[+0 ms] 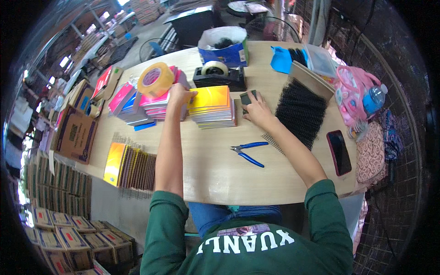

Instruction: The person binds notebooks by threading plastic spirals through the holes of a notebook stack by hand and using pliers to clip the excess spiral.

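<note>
A stack of yellow-orange covered notebooks (210, 99) stands in the middle of the table, its page edges facing me. My left hand (181, 96) is at the stack's upper left corner, fingers bent against the yellow covers; part of them is hidden. Just right of the stack, my right hand (257, 111) has its fingers closed over a small dark green block (248, 98). Blue-handled cutting pliers (250, 151) lie with jaws pointing left, nearer to me. Beyond my right forearm lies a pile of black wire coils (300, 114).
Pink and blue notebooks (158, 104) are stacked left, a tape roll (156, 79) on top. Coil-bound notebooks (133, 166) stand near the front left edge. Behind are a tape dispenser (219, 79) and blue-white box (236, 54). A phone (339, 153) and pink bag (350, 94) lie right.
</note>
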{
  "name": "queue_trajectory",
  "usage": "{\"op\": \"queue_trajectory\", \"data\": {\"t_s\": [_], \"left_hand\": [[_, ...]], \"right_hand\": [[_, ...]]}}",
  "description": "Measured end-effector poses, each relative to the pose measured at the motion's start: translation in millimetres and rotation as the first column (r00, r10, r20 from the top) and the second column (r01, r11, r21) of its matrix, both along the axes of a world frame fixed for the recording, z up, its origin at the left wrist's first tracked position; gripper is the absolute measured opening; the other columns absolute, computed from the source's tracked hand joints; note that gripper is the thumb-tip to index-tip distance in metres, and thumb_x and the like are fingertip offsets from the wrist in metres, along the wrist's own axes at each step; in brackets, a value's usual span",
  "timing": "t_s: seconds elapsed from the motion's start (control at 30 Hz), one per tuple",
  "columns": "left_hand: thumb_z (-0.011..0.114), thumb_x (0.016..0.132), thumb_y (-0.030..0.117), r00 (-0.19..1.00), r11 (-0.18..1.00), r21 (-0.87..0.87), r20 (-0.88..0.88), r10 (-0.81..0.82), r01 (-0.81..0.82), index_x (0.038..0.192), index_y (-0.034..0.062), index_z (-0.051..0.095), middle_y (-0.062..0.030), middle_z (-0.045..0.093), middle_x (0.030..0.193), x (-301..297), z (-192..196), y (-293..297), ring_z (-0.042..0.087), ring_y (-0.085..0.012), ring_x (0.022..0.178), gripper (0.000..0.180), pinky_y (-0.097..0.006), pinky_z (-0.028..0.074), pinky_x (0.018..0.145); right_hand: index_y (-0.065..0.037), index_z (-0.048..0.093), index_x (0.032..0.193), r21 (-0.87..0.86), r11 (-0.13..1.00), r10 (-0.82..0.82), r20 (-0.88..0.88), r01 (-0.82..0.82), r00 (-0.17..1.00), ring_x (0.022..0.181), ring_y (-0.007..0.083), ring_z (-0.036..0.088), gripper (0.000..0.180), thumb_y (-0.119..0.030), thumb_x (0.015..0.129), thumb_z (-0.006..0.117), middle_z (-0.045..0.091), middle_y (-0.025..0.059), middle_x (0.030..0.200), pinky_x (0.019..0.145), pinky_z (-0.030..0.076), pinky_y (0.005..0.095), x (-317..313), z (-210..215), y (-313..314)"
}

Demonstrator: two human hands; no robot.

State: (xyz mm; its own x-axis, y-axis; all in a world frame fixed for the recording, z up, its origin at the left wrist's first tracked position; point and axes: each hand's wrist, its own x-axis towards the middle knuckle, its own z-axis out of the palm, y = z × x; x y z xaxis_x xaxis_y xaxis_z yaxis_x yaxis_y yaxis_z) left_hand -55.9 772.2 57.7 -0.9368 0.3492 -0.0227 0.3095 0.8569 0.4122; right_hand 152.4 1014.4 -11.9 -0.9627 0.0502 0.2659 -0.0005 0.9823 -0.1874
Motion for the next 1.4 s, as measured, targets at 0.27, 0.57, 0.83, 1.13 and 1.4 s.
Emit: {"op": "queue_trajectory", "data": {"t_s": [0.27, 0.57, 0.83, 1.13, 1.4], "left_hand": [[0.056, 0.088, -0.013, 0.965, 0.421, 0.869, -0.253, -0.074, 0.26, 0.144, 0.0047, 0.037, -0.0085, 0.062, 0.106, 162, 15, -36, 0.058, -0.0123, 0.083, 0.061, -0.025, 0.047, 0.07], [0.055, 0.077, -0.011, 0.963, 0.771, 0.59, -0.243, -0.115, 0.241, 0.109, 0.0034, 0.067, -0.0125, 0.05, 0.095, 287, -81, -65, 0.052, -0.0256, 0.09, 0.037, -0.034, 0.046, 0.078], [0.069, 0.083, 0.002, 0.959, 0.736, 0.648, -0.282, -0.004, 0.194, 0.093, 0.0008, 0.064, -0.0101, 0.052, 0.09, 299, -89, -51, 0.044, -0.0275, 0.096, 0.011, -0.038, 0.041, 0.081], [0.072, 0.08, 0.0, 0.956, 0.716, 0.665, -0.293, -0.01, 0.211, 0.093, 0.0001, 0.066, -0.0124, 0.052, 0.093, 301, -94, -57, 0.047, -0.0267, 0.095, 0.014, -0.036, 0.043, 0.078], [0.072, 0.08, 0.001, 0.963, 0.715, 0.674, -0.269, 0.005, 0.184, 0.091, 0.0003, 0.066, -0.0116, 0.05, 0.091, 300, -88, -56, 0.047, -0.0271, 0.095, 0.013, -0.037, 0.043, 0.079]], "right_hand": [[-0.004, 0.066, 0.092, -0.201, 0.943, -0.261, 0.046, 0.265, 0.964, 0.104, 0.0324, 0.049, 0.021, -0.011, 0.075, 0.075, 0.05, 0.0132, 0.102, 0.085, 0.042, 0.0464, 166, 16, -5], [-0.001, 0.064, 0.108, -0.418, 0.907, -0.183, -0.267, 0.058, 0.946, 0.09, 0.0327, 0.059, 0.023, -0.002, 0.085, 0.064, 0.057, 0.0168, 0.098, 0.078, 0.048, 0.0405, 156, 4, -12], [-0.007, 0.076, 0.102, -0.673, 0.711, 0.13, -0.159, -0.204, 0.979, 0.077, 0.025, 0.065, 0.022, -0.002, 0.082, 0.07, 0.067, 0.0114, 0.083, 0.071, 0.051, 0.0365, 167, 30, -61], [-0.006, 0.074, 0.094, -0.652, 0.7, 0.178, -0.238, -0.293, 0.955, 0.083, 0.0246, 0.062, 0.017, -0.002, 0.078, 0.073, 0.066, 0.0105, 0.088, 0.075, 0.05, 0.0354, 162, 22, -69], [-0.006, 0.072, 0.088, -0.615, 0.7, 0.228, -0.289, -0.363, 0.93, 0.088, 0.0237, 0.063, 0.017, 0.002, 0.073, 0.074, 0.068, 0.0076, 0.088, 0.08, 0.049, 0.0361, 154, 21, -65]]}}
